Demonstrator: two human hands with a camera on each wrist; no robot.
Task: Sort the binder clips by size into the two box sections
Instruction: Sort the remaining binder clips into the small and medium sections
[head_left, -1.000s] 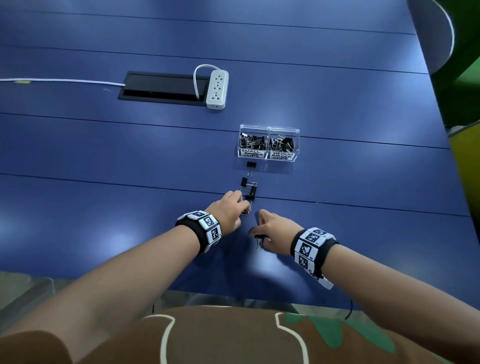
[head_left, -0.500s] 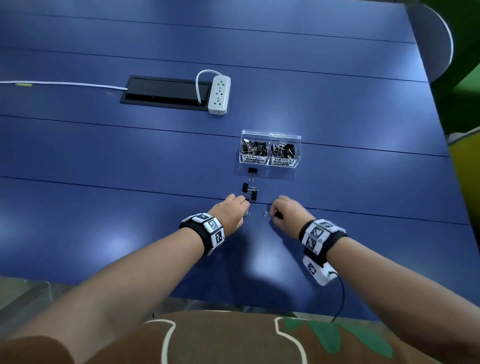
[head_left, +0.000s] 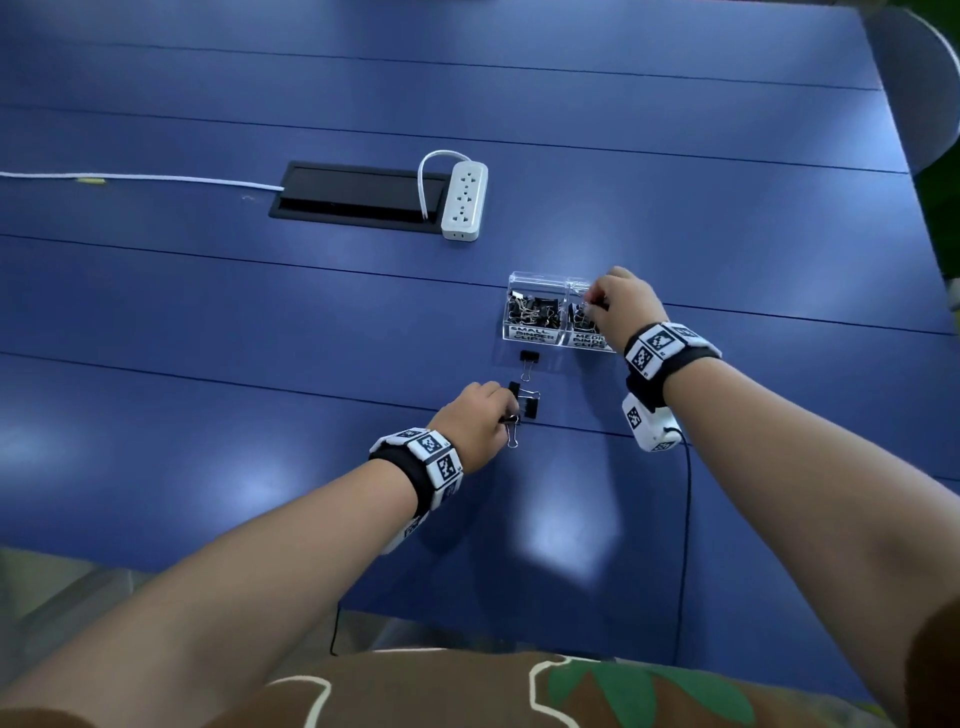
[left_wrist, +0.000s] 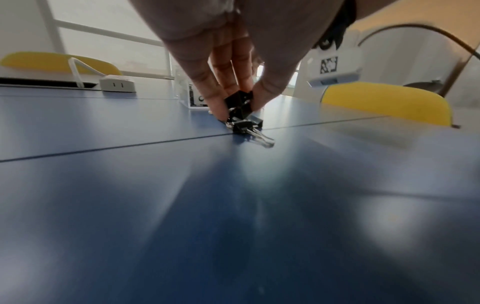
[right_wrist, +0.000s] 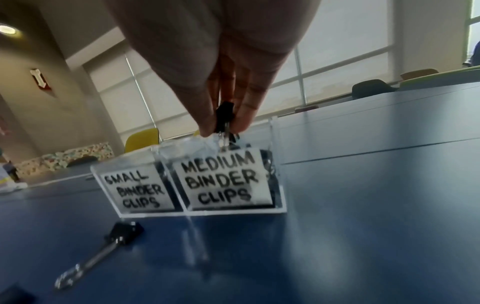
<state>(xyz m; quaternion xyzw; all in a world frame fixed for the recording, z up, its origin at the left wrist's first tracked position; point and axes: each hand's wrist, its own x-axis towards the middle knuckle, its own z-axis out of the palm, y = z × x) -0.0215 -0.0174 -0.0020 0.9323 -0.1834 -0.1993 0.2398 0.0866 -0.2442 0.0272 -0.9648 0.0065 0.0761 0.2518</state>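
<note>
A clear two-section box (head_left: 535, 333) (right_wrist: 279, 185) sits mid-table, labelled small binder clips on the left and medium binder clips on the right, with black clips in both. My right hand (head_left: 597, 304) (right_wrist: 223, 127) pinches a black binder clip (right_wrist: 224, 116) just above the medium section. My left hand (head_left: 501, 410) (left_wrist: 237, 102) pinches a black binder clip (left_wrist: 239, 100) at the table surface, amid a small cluster of loose clips (head_left: 527, 402) (left_wrist: 246, 125). Another loose clip (head_left: 529, 358) (right_wrist: 124, 232) lies just in front of the small section.
A white power strip (head_left: 464, 200) and its cable lie beside a black cable hatch (head_left: 353, 195) at the back of the blue table (head_left: 208, 415). Yellow chairs (left_wrist: 387, 102) stand past the table's far side. A wrist camera cable (head_left: 685, 519) hangs over the near edge.
My right hand has carried a clip forward from the near table to above the medium section. My left hand has stayed at the loose clips, now pinching one.
</note>
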